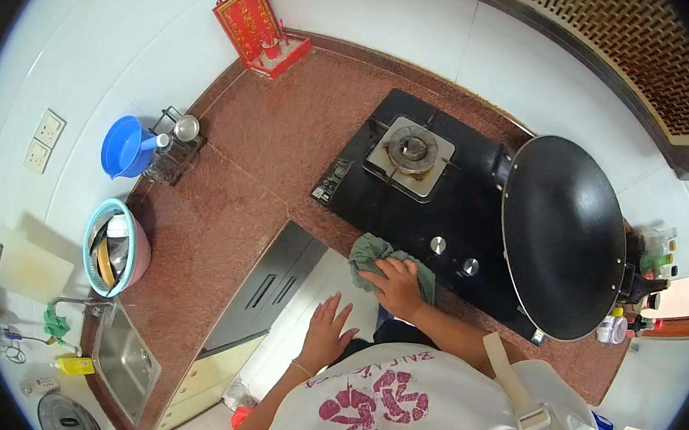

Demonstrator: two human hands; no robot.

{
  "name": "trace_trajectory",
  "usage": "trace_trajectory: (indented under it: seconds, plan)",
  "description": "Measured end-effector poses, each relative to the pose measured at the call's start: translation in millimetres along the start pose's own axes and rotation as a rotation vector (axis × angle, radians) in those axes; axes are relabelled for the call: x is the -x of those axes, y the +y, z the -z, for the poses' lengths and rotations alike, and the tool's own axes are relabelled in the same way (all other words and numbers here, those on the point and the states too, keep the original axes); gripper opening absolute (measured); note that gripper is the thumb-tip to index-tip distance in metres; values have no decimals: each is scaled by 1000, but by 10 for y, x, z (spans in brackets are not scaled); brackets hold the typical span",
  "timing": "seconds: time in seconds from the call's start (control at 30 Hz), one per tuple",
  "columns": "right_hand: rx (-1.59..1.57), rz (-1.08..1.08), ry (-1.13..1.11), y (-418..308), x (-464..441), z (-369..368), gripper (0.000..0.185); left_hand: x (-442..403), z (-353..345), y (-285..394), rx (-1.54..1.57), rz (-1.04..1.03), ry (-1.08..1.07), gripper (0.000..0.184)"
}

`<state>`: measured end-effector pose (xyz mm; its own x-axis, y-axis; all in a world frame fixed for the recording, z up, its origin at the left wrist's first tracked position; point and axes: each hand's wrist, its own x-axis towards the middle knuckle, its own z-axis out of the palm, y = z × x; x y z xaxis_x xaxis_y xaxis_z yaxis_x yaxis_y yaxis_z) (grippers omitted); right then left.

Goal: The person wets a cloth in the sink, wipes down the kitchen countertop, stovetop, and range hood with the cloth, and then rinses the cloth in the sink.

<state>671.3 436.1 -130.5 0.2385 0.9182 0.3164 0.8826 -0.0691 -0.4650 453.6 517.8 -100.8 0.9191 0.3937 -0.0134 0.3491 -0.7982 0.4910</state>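
My right hand (pixel 400 289) rests on a crumpled green cloth (pixel 369 253), its fingers bent over the fabric. The cloth lies at the front edge of the black gas stove (pixel 384 203), partly on the reddish-brown countertop (pixel 227 225); my palm hides some of it. Holding nothing, my left hand (pixel 328 333) hovers in front of the counter with its fingers apart. Two silver knobs (pixel 438 245) on the stove are close to the right of the cloth. One burner (pixel 413 152) is bare, and a large black wok (pixel 564 237) covers the stove's right side.
On the left counter stand a basket of kitchenware (pixel 139 257), a blue dipper (pixel 121 148) and a rack of jars (pixel 175 156). A sink (pixel 128 361) is set in at lower left. A red shrine (pixel 263 30) occupies the corner. Several bottles (pixel 660 257) stand beyond the wok.
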Motion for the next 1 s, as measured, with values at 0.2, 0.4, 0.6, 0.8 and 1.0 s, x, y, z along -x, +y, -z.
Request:
trace_trajectory:
  seconds: [0.2,0.4,0.6,0.8,1.0]
  plan:
    - [-161,-64,199,35,-620,154,46,-410,368,-194,83,76,74,52]
    - [173,-191,-2,324,-830,-90,47,-761,552,-543,182,-84,31,53]
    - [235,-228,-99,274,-1193,-459,53,-1375,814,-979,239,-274,73,48]
    - [-41,-357,30,177,-1449,-153,49,-1929,1230,-1122,254,-356,32,44]
    - [-1046,-655,205,115,-1417,219,33,-2453,1411,-1048,330,-342,-7,48]
